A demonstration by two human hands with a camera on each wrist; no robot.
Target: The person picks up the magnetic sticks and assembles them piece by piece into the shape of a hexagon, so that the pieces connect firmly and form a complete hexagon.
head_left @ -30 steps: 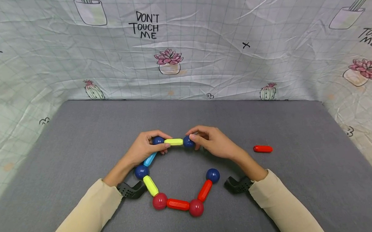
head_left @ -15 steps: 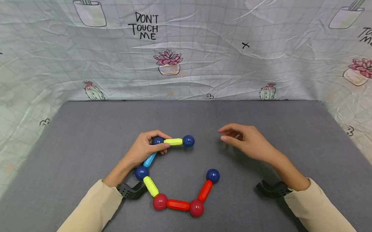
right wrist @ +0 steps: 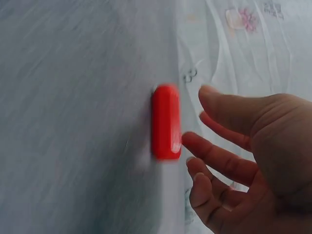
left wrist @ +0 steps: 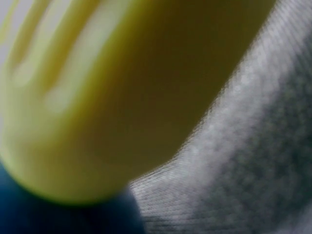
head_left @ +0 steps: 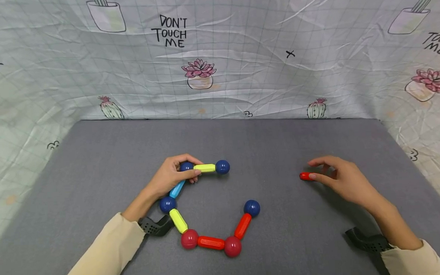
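Observation:
My left hand (head_left: 168,176) grips a blue ball (head_left: 186,166) at the upper left corner of a magnetic ball-and-rod chain, its thumb lying over the joint with a yellow rod (head_left: 205,168). That rod ends in another blue ball (head_left: 222,167). A light blue rod (head_left: 177,189) runs down from the gripped ball. Close up in the left wrist view are a yellow rod (left wrist: 63,146) and part of a blue ball (left wrist: 73,219). Over a loose red rod (head_left: 305,176) hovers my right hand (head_left: 347,179), thumb and fingers spread; in the right wrist view the fingers stand beside the red rod (right wrist: 165,122).
The chain continues through a blue ball (head_left: 167,204), a yellow rod (head_left: 178,220), a red ball (head_left: 189,239), a red rod (head_left: 211,242), another red ball (head_left: 232,246) and a red rod (head_left: 243,226) to a blue ball (head_left: 252,208). A printed cloth (head_left: 239,72) borders the grey table (head_left: 132,140).
My right hand has let go of the blue ball at the yellow rod's end and moved right to the loose red rod. My left hand has stayed in place.

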